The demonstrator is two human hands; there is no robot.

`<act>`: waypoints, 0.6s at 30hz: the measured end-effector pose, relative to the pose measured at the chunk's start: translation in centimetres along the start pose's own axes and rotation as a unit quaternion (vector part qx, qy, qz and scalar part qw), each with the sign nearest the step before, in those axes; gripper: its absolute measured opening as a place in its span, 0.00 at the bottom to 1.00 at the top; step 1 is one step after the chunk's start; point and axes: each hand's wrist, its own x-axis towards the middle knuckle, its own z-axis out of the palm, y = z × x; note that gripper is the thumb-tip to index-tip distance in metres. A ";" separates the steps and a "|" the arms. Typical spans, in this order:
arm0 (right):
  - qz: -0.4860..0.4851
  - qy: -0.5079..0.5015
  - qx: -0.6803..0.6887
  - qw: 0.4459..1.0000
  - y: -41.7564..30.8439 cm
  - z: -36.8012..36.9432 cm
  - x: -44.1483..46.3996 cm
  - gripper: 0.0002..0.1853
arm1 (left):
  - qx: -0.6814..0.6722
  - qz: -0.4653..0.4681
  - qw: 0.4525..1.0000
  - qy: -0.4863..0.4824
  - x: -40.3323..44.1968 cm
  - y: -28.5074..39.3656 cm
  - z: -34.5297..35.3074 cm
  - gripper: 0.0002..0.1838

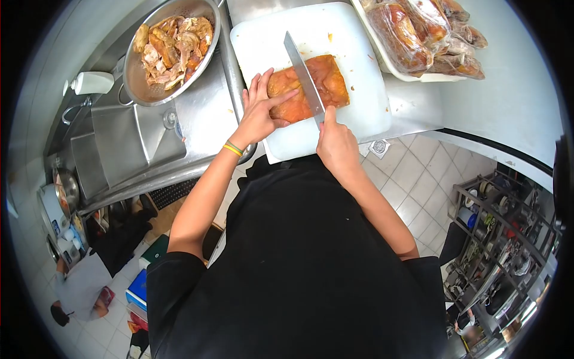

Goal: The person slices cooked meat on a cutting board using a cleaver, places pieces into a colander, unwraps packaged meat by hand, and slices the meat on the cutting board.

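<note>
A slab of orange-brown, cooked-looking meat [332, 81] lies on a white cutting board [365, 119]. My left hand [262, 113] rests on the slab's left side, fingers spread and lying flat. In my right hand [336, 143], closed round the handle, is a knife [304, 76] with a long, broad blade and squared tip. The blade crosses the meat just right of my left fingertips, its tip pointing away from me. How deep the edge sits in the meat cannot be made out. Small scraps dot the board.
Upper left, a perforated metal colander [133, 81] holds meat pieces beside a steel sink [113, 143]. Plastic-wrapped meat [412, 36] fills a white tray [382, 60] at upper right. A metal rack [502, 239] stands lower right. Another person [86, 284] is at lower left.
</note>
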 end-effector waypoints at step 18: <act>0.017 0.012 -0.012 1.000 -0.3 0.2 -0.1 0.14 | -0.123 -0.011 0.991 0.045 -3.5 -4.6 0.7 0.37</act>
